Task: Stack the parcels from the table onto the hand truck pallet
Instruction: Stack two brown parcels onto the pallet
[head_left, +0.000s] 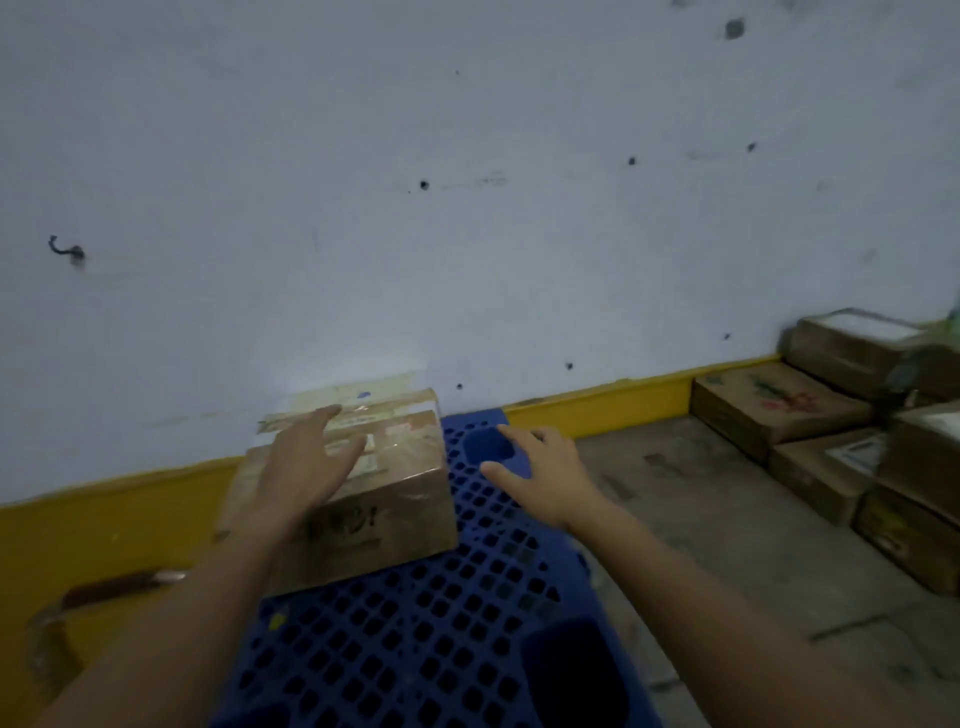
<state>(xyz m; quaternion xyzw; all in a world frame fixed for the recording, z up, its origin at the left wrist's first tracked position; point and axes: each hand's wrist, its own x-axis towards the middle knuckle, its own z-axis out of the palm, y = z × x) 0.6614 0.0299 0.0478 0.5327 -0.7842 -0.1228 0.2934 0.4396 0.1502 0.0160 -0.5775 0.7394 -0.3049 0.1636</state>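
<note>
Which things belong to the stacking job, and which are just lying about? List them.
Job: taped parcel, blue pallet beneath it, left hand, right hand, stacked parcels at right.
Lying about: wall hook, yellow wall band.

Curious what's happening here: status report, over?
Left hand open, fingers spread on parcel. Right hand open, empty, over blue pallet. Parcel sits on pallet. Other parcels off right, not blocking.

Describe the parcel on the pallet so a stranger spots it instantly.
Find the blue grid pallet by the wall. At its far left sits a taped brown parcel under the left hand. It alone is on the pallet; the other boxes sit at the right.
</note>
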